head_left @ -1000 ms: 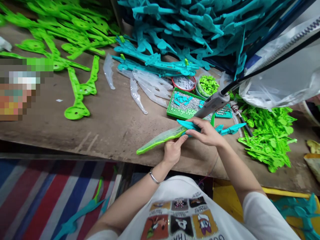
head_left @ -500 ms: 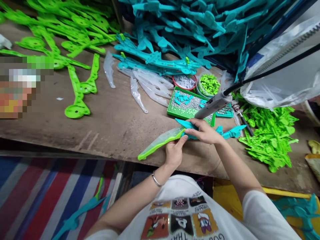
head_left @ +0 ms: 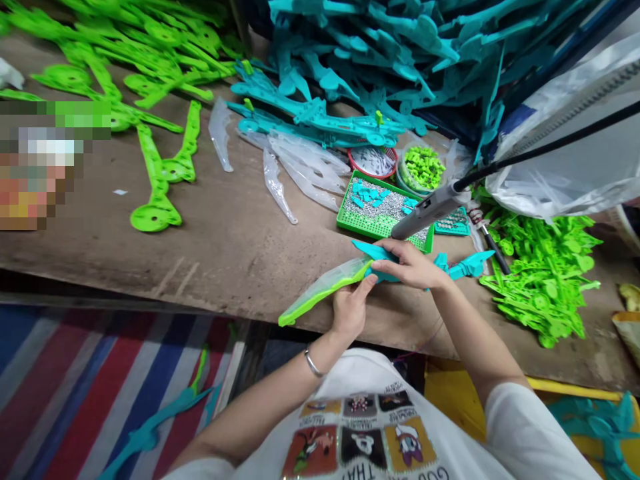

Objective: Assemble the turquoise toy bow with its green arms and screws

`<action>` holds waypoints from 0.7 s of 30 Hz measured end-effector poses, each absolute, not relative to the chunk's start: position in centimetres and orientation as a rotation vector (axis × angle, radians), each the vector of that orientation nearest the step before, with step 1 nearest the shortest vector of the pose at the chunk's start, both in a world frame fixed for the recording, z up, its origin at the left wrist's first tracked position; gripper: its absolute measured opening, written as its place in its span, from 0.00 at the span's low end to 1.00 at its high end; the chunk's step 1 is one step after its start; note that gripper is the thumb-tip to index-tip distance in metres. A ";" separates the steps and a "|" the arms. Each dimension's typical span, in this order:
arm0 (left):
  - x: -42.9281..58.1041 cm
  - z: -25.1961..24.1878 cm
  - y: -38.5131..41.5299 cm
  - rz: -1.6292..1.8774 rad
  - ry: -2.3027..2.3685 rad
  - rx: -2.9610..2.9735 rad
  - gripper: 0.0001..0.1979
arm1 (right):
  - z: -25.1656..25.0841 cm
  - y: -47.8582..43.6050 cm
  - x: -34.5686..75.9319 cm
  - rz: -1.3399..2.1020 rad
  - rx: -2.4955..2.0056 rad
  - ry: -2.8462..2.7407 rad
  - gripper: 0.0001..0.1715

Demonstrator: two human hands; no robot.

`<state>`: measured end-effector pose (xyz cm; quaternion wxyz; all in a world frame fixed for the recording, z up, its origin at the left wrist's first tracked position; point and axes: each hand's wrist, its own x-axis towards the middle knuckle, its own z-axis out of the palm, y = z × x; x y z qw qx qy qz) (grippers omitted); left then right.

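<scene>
Near the table's front edge I hold a long plastic toy piece with a teal body (head_left: 467, 265) and a curved green-edged arm (head_left: 320, 293) carrying a translucent panel (head_left: 327, 277). My left hand (head_left: 350, 310) is closed around the piece where the green arm meets the teal body, thumb on top. Over the teal body lies my right hand (head_left: 410, 262), its fingers gripping it. Just beyond the right hand, a grey powered screwdriver (head_left: 425, 210) on a black cable points down; the hand hides whether its tip touches the piece.
Behind the hands stands a green tray (head_left: 367, 225) of small screws and teal bits, beside a red basket (head_left: 354, 165) and a tub of green parts (head_left: 424, 167). Green pieces (head_left: 545, 280) are heaped right, teal pieces (head_left: 360, 53) at the back. Translucent panels (head_left: 277, 187) lie left.
The view has shifted slightly. The green end of the held piece sits a little lower. Both hands keep nearly the same grip.
</scene>
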<state>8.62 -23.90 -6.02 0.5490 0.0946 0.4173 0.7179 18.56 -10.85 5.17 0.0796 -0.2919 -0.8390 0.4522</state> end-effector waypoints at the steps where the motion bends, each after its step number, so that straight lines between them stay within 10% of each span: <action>1: 8.4 -6.0 -24.1 1.701 0.981 0.229 0.22 | 5.3 -11.0 18.7 1.339 -0.867 -2.513 0.23; 21: 5.9 -5.0 -26.1 1.688 0.986 0.224 0.23 | 5.9 -14.0 21.0 1.029 -0.705 -2.471 0.19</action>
